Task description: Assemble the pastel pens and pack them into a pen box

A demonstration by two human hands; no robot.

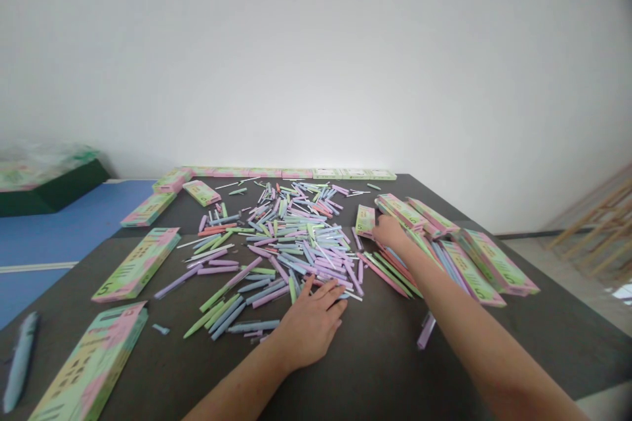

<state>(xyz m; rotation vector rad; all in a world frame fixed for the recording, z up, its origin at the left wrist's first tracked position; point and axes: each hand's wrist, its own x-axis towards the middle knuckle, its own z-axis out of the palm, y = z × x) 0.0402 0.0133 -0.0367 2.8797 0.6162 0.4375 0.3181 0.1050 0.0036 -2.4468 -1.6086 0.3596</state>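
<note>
My left hand (316, 322) lies palm down on the dark table, fingers spread, its fingertips at the near edge of a heap of loose pens (320, 256). The pens are purple, blue, green and pink. Farther right, my right hand (390, 233) is closed at the right side of a small green and pink pen box (365, 220); its fingertips are partly hidden. Below that hand, pink and green pens (390, 271) lie in a row. One purple pen (425, 331) rests under my right forearm.
Printed boxes (501, 262) lie along the right side, partly overlapping. More boxes (135, 264) line the left edge, and a row of boxes (296, 173) runs along the back by the wall. A dark green bin (59, 187) stands on a blue surface at left.
</note>
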